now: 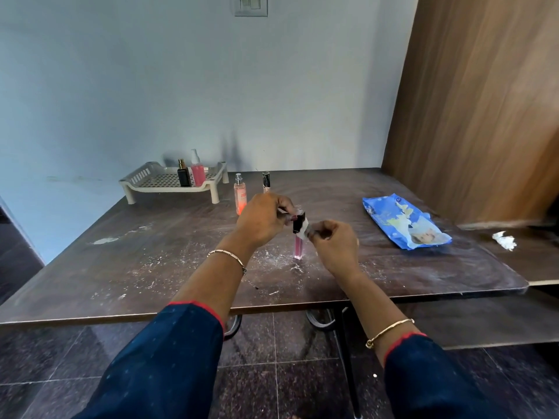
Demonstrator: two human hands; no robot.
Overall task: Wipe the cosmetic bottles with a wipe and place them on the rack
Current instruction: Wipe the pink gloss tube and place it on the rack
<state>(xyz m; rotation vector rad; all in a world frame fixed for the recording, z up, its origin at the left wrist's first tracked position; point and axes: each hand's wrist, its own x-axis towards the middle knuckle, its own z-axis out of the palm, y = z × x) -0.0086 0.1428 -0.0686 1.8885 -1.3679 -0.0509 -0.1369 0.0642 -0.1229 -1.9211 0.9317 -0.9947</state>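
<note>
My left hand [261, 220] grips the black cap of a slim pink lip-gloss tube [298, 246], held upright just above the dark table [151, 267]. My right hand [334, 243] pinches a small white wipe [303, 229] against the tube just below the cap. A beige perforated rack [157, 179] stands at the back left with a dark square bottle [183, 174] and a pink spray bottle [197, 170] on it. An orange spray bottle [240, 193] and a slim tube with a black cap [266, 181] stand on the table behind my hands.
A blue wipes packet [405, 222] lies on the table to the right. A crumpled white wipe [504, 240] rests on a lower surface at far right. A wooden panel [484, 101] rises at the right. White dust speckles the tabletop.
</note>
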